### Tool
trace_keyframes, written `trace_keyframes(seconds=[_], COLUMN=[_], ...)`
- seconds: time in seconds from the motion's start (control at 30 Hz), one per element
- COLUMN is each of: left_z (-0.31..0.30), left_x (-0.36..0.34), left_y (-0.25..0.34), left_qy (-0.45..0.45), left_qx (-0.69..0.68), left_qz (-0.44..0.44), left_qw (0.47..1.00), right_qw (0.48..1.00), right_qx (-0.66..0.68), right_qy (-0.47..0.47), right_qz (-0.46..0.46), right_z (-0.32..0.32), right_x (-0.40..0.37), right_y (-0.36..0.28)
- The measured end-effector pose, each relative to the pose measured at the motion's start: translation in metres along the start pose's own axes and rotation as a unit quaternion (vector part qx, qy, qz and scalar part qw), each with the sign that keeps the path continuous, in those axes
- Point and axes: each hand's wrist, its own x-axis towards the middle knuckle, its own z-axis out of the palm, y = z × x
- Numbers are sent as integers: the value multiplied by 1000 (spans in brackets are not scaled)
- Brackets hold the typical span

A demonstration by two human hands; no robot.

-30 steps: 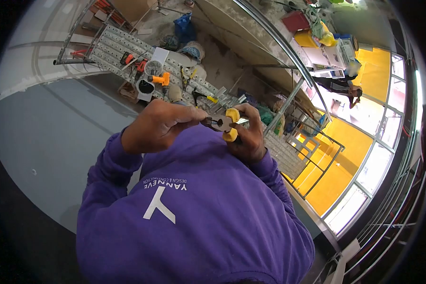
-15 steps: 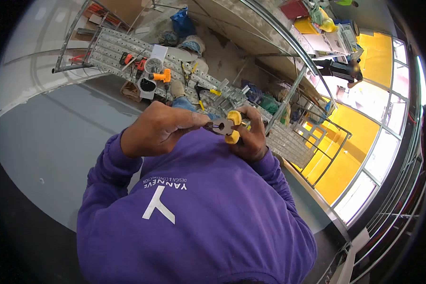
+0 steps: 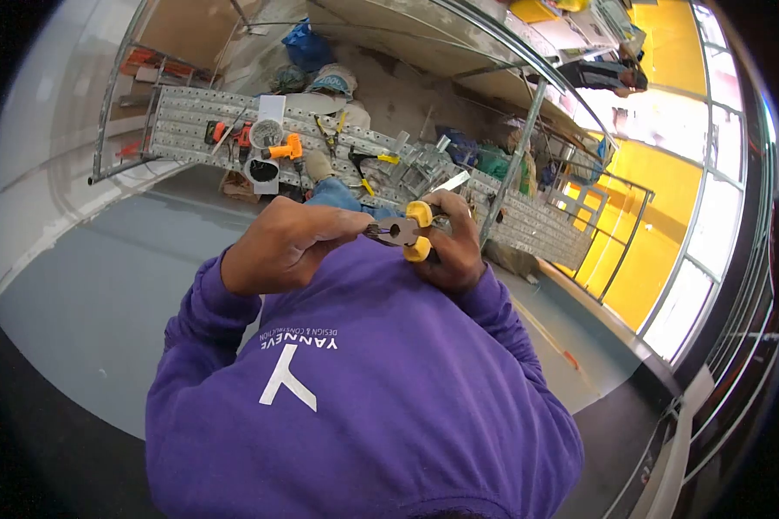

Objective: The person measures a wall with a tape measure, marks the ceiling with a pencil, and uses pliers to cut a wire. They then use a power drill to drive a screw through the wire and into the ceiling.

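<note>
Yellow-handled pliers are in my right hand, whose fingers wrap round the handles; the metal jaws point left. My left hand is closed in a pinch at the jaw tips, on something small and thin that I cannot make out. Both hands are in front of the purple sweatshirt. Beyond them, on a perforated metal platform, are an orange drill, a red tool, yellow-and-black hand tools and metal brackets.
Scaffold rails rise right of the platform. A blue bag and other sacks are behind it. At the upper right, another person in dark clothes is near a yellow wall. Grey flooring spreads at left.
The view has shifted slightly, moving the platform and the person leftward in the picture. Both hands keep nearly the same pose, with the pliers a little further left in the picture.
</note>
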Motion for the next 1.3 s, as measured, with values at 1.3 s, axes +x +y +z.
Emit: trace_keyframes(seconds=[1.3], left_z=[332], left_x=[89], left_y=[-184], left_qy=[-308], left_qx=[393], left_qz=[-511], left_qw=[700], right_qw=[519], right_qx=[124], right_qy=[136], right_qz=[835], right_z=[70], right_x=[-698], right_y=[594])
